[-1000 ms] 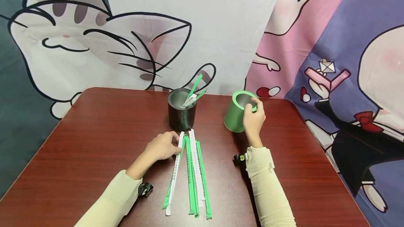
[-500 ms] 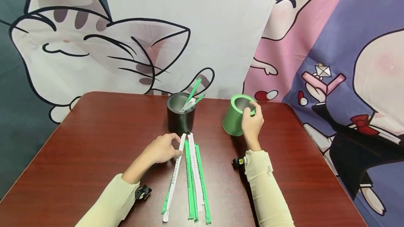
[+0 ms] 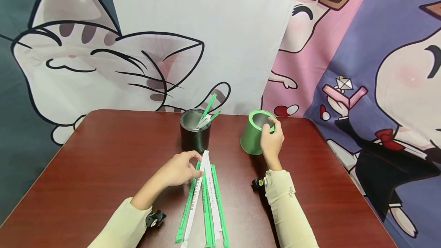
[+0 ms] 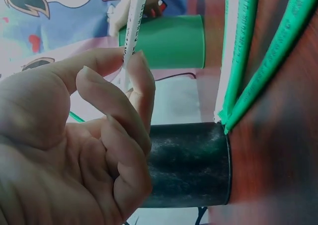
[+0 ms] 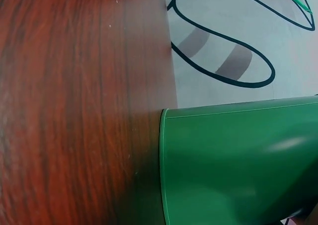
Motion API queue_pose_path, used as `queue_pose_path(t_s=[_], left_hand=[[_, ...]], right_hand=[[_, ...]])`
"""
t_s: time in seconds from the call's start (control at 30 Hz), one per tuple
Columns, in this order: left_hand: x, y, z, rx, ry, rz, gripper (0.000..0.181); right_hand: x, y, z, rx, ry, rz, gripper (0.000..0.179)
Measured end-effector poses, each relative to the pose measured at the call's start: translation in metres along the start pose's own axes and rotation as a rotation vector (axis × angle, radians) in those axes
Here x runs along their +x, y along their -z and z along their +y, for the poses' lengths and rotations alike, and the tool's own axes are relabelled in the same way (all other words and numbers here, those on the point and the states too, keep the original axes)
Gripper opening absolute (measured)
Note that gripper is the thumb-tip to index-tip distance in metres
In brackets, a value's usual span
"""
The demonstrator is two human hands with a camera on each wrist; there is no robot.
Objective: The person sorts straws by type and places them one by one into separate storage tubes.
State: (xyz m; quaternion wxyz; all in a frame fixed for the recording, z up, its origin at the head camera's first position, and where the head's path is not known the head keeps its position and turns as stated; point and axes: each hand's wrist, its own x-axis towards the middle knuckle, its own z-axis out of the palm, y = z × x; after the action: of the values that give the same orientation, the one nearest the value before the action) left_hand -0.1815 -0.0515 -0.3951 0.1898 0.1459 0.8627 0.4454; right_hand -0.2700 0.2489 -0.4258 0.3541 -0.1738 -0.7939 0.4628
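Head view: we see a cartoon-printed backdrop (image 3: 193,3) behind a reddish-brown table (image 3: 120,144). On the table stands a green cup (image 3: 250,141) and, to its left, a black cup (image 3: 194,137) with a few wrapped straws (image 3: 209,104) leaning out of it. The person's right hand (image 3: 272,139) grips the green cup's rim, thumb and forefinger clamped on it. Their left hand (image 3: 177,169) is in front of the black cup; in the left wrist view we see its thumb and forefinger pinching a white straw (image 4: 134,19), the other fingers curled. Beside this straw, green straws (image 3: 220,206) and another white straw (image 3: 213,202) lie on the table, far ends near the black cup's base.
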Motion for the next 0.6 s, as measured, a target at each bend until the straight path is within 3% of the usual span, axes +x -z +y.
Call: queue_pose_path(t_s=[0.3,0.47,0.6], left_hand=[[-0.002,0.001,0.007,-0.025,-0.084,0.043,0.033],[-0.002,0.002,0.016,-0.047,-0.115,0.145,0.032],[-0.004,0.004,0.025,-0.117,-0.157,0.239,0.033]], right_hand=[[-0.002,0.0,0.004,-0.016,0.009,0.025,0.029],[-0.001,-0.001,0.001,-0.021,0.01,0.013,0.03],[-0.002,0.001,0.0,-0.019,0.01,0.011,0.031]])
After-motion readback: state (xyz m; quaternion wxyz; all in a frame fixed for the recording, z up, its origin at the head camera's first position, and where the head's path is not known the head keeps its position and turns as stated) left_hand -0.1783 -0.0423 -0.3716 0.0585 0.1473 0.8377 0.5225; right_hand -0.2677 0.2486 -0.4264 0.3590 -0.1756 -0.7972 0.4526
